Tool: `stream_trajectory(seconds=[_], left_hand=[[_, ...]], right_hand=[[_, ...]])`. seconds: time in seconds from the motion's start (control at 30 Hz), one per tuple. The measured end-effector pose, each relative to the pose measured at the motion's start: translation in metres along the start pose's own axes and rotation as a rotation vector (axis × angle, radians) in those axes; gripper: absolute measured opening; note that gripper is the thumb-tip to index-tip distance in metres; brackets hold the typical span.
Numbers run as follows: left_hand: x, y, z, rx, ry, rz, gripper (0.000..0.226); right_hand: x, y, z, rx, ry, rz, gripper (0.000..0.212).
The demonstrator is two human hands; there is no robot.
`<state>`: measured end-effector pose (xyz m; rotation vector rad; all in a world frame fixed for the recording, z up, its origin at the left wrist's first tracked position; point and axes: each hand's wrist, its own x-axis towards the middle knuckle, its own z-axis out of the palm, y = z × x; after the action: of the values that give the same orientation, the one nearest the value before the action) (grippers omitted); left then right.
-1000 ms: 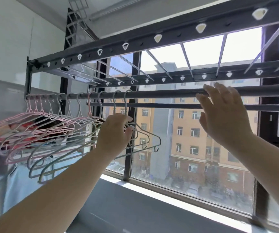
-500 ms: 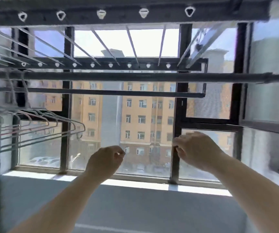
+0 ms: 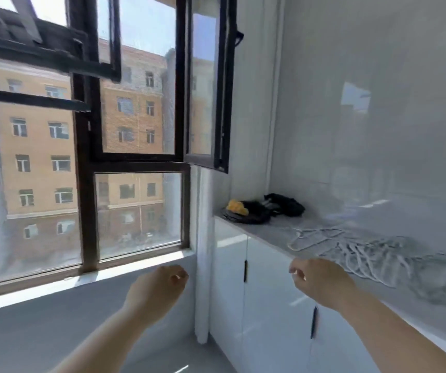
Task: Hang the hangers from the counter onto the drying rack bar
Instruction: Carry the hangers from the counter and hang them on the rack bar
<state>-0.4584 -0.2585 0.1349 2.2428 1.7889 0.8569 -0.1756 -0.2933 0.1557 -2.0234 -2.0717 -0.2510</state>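
- Pale grey-white hangers [image 3: 361, 254] lie in an overlapping heap on the counter [image 3: 270, 230], thin looped frames fanned one over another, their hooks pointing toward the window; the blur makes it impossible to count them.
- Tangling looks the main risk: the slim frames are interleaved, so lifting one could drag its neighbours along and spill them off the front edge of the counter.
- Their colour nearly matches the marbled, glossy counter top, so a hook could be misjudged and the grasp close on two at once.
- Right hand [image 3: 321, 281] hovers just in front of the counter edge, near the heap but not touching it, fingers loosely curled and holding nothing.
- Left hand [image 3: 157, 289] hangs lower by the window sill [image 3: 135, 267], also half-curled and empty, well apart from the hangers.
- Drying rack [image 3: 28, 41] shows only as dark metal bars at the upper left; carrying a bundle back there, a hook could snag on the open window sash [image 3: 205, 90], which swings inward between counter and rack.
- Dark bundle [image 3: 283, 204] and a yellow lump [image 3: 236, 206] rest at the far end of the counter, soft and crumpled in look, apart from the heap.
- White cabinet doors [image 3: 270, 292] below are smooth and shiny, with slim dark handles.
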Motion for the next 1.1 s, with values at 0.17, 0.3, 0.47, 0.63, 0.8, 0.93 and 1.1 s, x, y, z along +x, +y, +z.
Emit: stream_trajectory(seconds=[0.17,0.3,0.47,0.63,0.8,0.93,1.1], left_hand=[[0.022,0.063,0.093,-0.092,-0.173,0.125,0.018],[0.048,0.103,0.159,-0.155,-0.252,0.203,0.016],[0.099,0.156,0.238,-0.236,-0.33,0.243,0.023],[0.161,0.203,0.314,-0.244,-0.318,0.277,0.026],[0.214,0.252,0.37,-0.215,-0.288,0.452,0.033],[0.233,0.292,0.407,-0.232,-0.301,0.478,0.041],[0.237,0.301,0.434,-0.166,-0.277,0.444,0.04]], right_hand=[[-0.035,0.108,0.032,0.039,-0.011,0.284,0.027],[-0.055,0.168,0.064,0.06,0.015,0.451,0.025],[-0.054,0.225,0.096,0.066,0.076,0.58,0.034],[-0.025,0.273,0.117,-0.058,0.121,0.678,0.039],[-0.007,0.312,0.137,-0.068,0.169,0.799,0.047],[-0.001,0.327,0.148,0.008,0.25,0.895,0.038],[0.032,0.35,0.148,-0.109,0.386,0.759,0.043]])
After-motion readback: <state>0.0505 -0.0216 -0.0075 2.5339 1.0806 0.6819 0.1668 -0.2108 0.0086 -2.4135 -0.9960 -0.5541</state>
